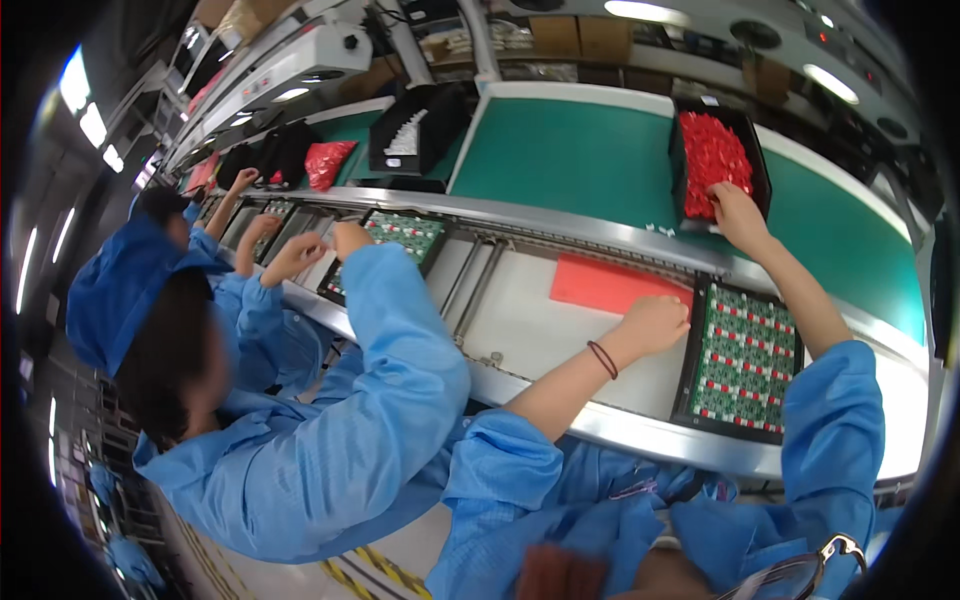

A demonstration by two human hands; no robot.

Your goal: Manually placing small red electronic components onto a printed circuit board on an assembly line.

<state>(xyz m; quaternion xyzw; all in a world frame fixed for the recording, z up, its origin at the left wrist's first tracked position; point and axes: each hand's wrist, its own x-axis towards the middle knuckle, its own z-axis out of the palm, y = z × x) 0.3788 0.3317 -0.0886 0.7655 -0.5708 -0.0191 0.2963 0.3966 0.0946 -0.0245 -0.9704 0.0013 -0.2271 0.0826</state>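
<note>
My right hand [738, 212] reaches to the near side of a black bin [762, 180] heaped with small red parts [715, 150]. Its fingers are drawn together at the parts, and whatever lies between them is hidden. Over the conveyor, my left hand [655, 325] is closed with its fingers curled; its contents, if any, do not show. Just right of it lies a panel of green circuit boards [745, 365] in a black frame, dotted with rows of red and white parts. A flat red sheet [610, 284] lies partly behind my left hand.
Metal rails [620, 425] border the conveyor. A co-worker in blue [330, 440] works close on my left at another board panel [400, 235]. Beyond stand a black bin of white parts [408, 135] and a red bag [328, 163]. Small white bits [660, 230] lie by my bin.
</note>
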